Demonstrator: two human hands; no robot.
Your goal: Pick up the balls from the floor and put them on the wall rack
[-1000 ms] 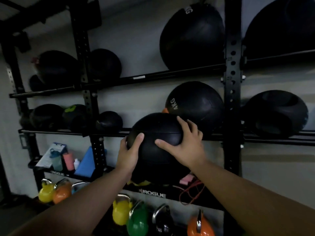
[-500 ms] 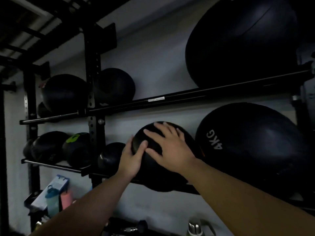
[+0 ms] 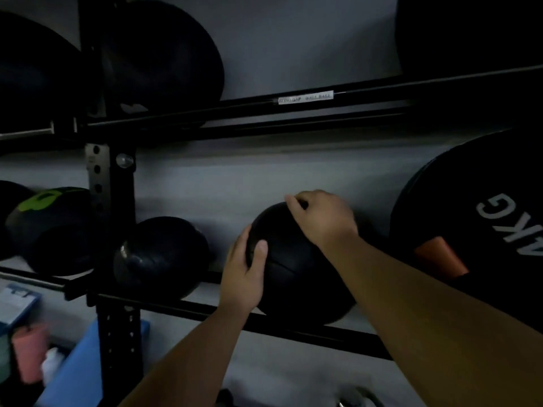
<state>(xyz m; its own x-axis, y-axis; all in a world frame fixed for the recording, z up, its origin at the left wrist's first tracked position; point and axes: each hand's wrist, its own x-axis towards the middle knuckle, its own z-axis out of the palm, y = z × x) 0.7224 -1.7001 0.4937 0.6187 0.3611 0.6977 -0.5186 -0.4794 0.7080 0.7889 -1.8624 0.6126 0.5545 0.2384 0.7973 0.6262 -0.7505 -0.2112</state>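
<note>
A black medicine ball (image 3: 296, 268) rests on the two rails of the middle shelf of the black wall rack (image 3: 205, 311), against the grey wall. My left hand (image 3: 244, 274) presses on the ball's left side with the thumb on its front. My right hand (image 3: 323, 218) lies over the top of the ball with the fingers curled on its crown. Both hands are on the ball.
A small black ball (image 3: 161, 257) sits just left on the same shelf, and a big ball marked 4KG (image 3: 476, 230) sits just right. More balls fill the upper shelf (image 3: 293, 108) and the left bay. A rack upright (image 3: 114, 259) stands at left, with bottles and a blue block below.
The ball went from being held in front of the rack to sitting on the middle shelf rails. My view moved closer and my right hand slid onto the ball's top.
</note>
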